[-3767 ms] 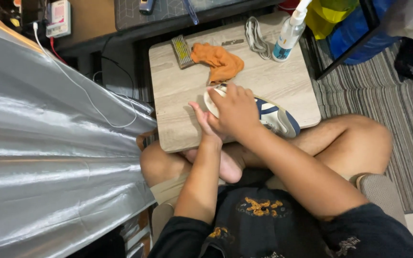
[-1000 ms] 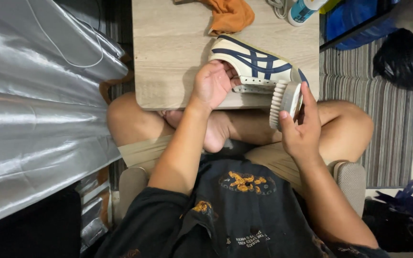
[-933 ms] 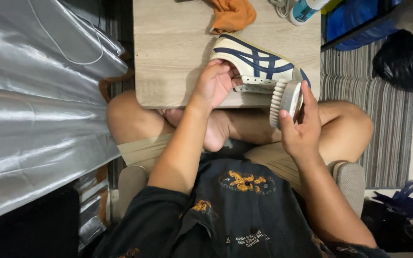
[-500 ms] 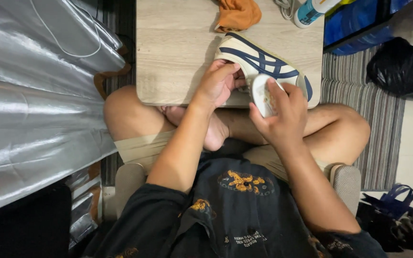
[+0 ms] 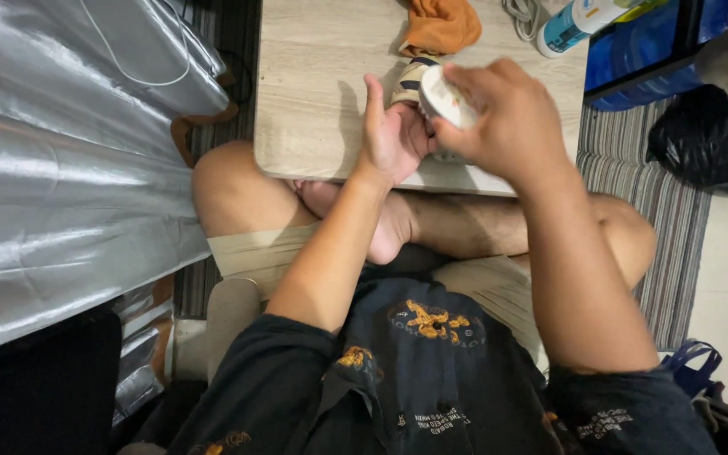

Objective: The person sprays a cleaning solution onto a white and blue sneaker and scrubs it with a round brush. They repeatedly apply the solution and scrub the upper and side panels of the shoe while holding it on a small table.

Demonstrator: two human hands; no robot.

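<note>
Big silver sheet (image 5: 69, 168) fills the left side, and the low wooden table (image 5: 313, 93) sits over the person's crossed legs. On it, mostly hidden by both hands, lies the shoe (image 5: 410, 80), just below an orange cloth (image 5: 440, 25). Left hand (image 5: 389, 135) braces the shoe, fingers seemingly curled on it. Right hand (image 5: 503, 114) clamps a white brush (image 5: 446, 97) against the shoe. A bottle (image 5: 575, 21) lies at the top.

Bright even indoor light, glare on the silver sheet (image 5: 61, 194), slight motion blur, soft shadows.
</note>
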